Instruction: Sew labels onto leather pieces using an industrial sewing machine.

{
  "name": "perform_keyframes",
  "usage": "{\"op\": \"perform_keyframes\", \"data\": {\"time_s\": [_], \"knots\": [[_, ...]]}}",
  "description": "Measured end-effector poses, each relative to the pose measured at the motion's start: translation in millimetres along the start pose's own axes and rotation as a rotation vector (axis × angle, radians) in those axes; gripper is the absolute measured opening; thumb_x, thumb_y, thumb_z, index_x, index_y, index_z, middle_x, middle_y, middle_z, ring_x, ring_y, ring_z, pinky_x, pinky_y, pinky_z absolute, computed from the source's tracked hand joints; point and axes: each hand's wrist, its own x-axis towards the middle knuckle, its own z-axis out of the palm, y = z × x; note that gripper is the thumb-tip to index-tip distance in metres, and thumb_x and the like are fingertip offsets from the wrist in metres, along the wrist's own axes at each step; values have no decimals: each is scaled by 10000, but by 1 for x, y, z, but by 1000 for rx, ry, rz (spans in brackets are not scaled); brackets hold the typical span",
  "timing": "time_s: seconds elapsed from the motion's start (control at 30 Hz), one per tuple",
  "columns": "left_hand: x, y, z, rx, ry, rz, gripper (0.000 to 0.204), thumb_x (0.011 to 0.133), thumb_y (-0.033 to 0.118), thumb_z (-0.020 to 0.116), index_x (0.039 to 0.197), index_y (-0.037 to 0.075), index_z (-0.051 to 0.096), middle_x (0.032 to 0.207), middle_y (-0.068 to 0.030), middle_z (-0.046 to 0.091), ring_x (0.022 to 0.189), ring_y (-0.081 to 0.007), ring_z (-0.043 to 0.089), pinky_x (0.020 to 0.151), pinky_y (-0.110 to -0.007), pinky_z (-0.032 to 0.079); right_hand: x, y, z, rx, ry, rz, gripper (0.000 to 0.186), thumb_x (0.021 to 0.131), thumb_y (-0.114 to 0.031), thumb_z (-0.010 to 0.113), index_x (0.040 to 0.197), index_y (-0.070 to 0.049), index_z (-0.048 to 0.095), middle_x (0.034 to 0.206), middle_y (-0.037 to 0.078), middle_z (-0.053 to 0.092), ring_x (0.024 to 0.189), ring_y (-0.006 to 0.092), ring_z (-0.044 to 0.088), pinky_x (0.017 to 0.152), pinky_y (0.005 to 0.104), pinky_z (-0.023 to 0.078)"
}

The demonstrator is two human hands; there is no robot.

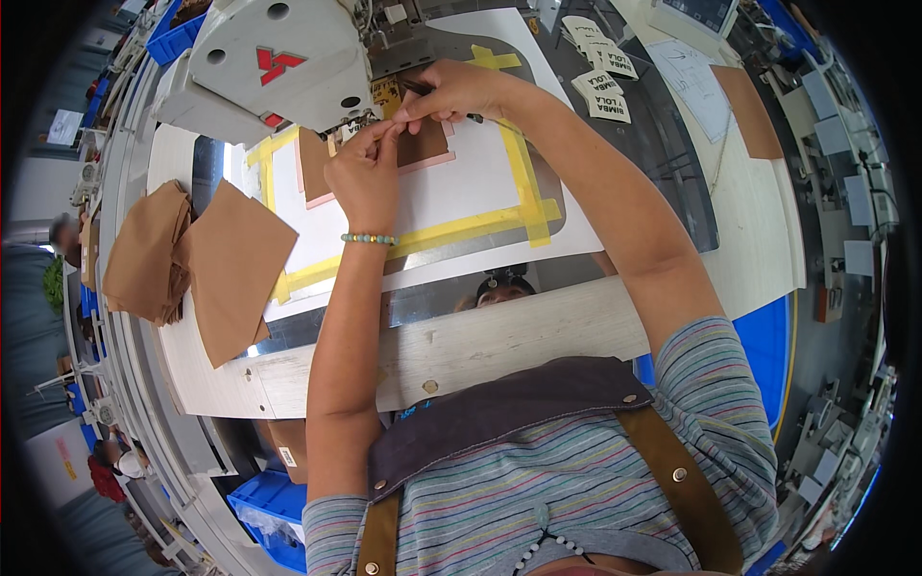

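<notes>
At the needle area of the white sewing machine, my left hand has its fingers pinched, meeting my right fingertips; what it holds is too small to make out. My right hand is closed around a dark slim tool, its thumb and forefinger together. Beneath both hands lies a brown piece on a pink-edged backing, within a white template sheet framed by yellow tape. A small white label shows under the needle, partly hidden by my fingers.
Brown cut pieces lie stacked and loose at left. At right are white labels, a drawing, a brown sheet and a screen device. Blue bins stand below the table. Other people are far left.
</notes>
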Motion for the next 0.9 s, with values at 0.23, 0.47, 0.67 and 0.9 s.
{"op": "perform_keyframes", "data": {"time_s": [0.23, 0.47, 0.67, 0.9], "knots": [[2, 0, -1, 19, -13, 19, 167, 863, 143, 814, 979, 27, 783, 544, -8, 359, 511, -104, 323, 482, -310, 298, -3, -1, -2, 63, -13, 15, 282, 886, -301, 763, 979, -38, 717, 836, 30, 717, 558, 18, 418, 515, 215, 326], [3, 3, -2, 32, -39, -33, 187, 862, 161, 822, 994, 38, 777, 556, 3, 349, 524, -104, 326, 493, -306, 295, -4, -4, -5, 124, -42, 52, 283, 878, -325, 770, 970, -63, 713, 834, -1, 709, 565, 10, 418, 517, 208, 319], [2, 2, -1, 42, -53, -23, 208, 860, 175, 832, 1008, 42, 773, 578, 25, 322, 548, -93, 305, 504, -304, 268, 0, 4, 1, -32, -9, -28, 284, 864, -319, 798, 966, -64, 727, 827, -15, 680, 613, 46, 451, 551, 226, 355], [1, 6, -3, 91, -63, -10, 237, 871, 213, 830, 1002, 30, 759, 595, 46, 323, 562, -80, 307, 515, -295, 265, 11, 13, -1, -191, 114, -134, 251, 869, -266, 773, 1023, -68, 761, 876, 9, 718, 771, 104, 589, 717, 267, 468]]}}
